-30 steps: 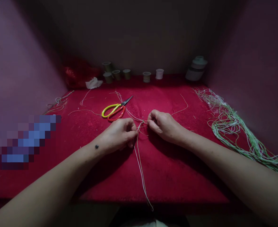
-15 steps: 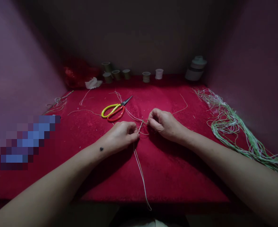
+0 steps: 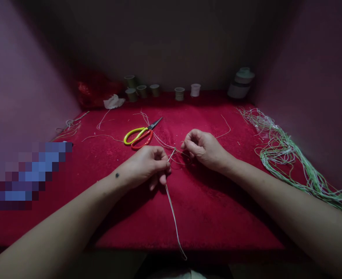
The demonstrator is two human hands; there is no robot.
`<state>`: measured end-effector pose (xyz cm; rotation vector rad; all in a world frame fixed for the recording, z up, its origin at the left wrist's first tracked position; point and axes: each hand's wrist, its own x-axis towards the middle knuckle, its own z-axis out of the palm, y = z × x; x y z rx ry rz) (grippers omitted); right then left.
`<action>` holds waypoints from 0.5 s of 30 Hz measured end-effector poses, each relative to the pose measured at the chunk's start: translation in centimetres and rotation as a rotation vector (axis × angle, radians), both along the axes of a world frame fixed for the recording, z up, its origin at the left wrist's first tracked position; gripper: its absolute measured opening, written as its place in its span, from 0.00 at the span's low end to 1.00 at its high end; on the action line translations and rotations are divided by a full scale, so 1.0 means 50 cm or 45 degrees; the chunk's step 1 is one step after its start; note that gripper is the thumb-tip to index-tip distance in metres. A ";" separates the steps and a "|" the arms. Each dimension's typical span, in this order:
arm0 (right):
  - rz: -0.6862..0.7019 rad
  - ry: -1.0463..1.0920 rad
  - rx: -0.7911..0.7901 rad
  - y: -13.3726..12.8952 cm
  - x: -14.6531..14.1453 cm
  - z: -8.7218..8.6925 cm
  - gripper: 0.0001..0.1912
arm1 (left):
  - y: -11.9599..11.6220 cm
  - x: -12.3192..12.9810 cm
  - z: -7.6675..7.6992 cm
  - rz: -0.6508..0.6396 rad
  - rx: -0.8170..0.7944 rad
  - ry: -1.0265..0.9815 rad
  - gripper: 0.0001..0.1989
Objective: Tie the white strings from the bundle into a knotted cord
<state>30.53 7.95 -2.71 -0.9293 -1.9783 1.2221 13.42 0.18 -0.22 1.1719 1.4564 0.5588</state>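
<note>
Red cloth nearest you, dim purplish walls behind. White cords hang slack toward you, looped at the end, knotted between your hands. Your left fingers pinch them; your right fingers are closed together (grip unclear). Scissors beyond, then spools.

- Scissors with yellow and red handles, on the red cloth
- Four greenish spools, behind the scissors
- Pale spool and white spool, behind and right of them
- Pale bottle, farther right, behind them
- Crumpled white tissue and red bag, behind, left
- Green-and-white cord bundle, well right
- Pixelated object, well left
</note>
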 end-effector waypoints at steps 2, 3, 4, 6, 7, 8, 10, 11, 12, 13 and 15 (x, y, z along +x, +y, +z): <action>-0.044 0.086 -0.159 0.000 -0.001 0.009 0.05 | 0.001 0.000 0.000 -0.001 -0.049 -0.120 0.06; -0.052 0.143 -0.246 0.000 -0.001 0.014 0.06 | 0.001 0.001 -0.001 -0.005 -0.070 -0.157 0.06; -0.053 0.219 -0.331 0.002 -0.002 0.019 0.06 | 0.000 0.001 -0.001 -0.013 -0.089 -0.177 0.06; -0.048 0.418 -0.474 0.007 -0.003 0.026 0.06 | -0.001 0.002 -0.003 -0.036 -0.107 -0.182 0.07; -0.050 0.522 -0.532 0.011 -0.003 0.029 0.06 | -0.001 0.002 -0.004 -0.050 -0.108 -0.173 0.07; -0.064 0.613 -0.576 0.015 -0.002 0.030 0.06 | -0.002 0.002 -0.004 -0.063 -0.109 -0.160 0.07; -0.116 0.723 -0.612 0.025 0.001 0.031 0.05 | -0.003 0.002 -0.007 -0.078 -0.106 -0.134 0.08; -0.146 0.740 -0.608 0.031 0.003 0.032 0.04 | -0.003 0.002 -0.009 -0.076 -0.104 -0.126 0.08; -0.185 0.738 -0.593 0.037 0.007 0.032 0.04 | -0.003 0.001 -0.011 -0.072 -0.100 -0.123 0.08; -0.228 0.723 -0.569 0.043 0.011 0.032 0.03 | -0.002 0.001 -0.013 -0.067 -0.094 -0.128 0.08; -0.315 0.684 -0.508 0.056 0.020 0.034 0.03 | -0.001 0.000 -0.016 -0.059 -0.080 -0.146 0.07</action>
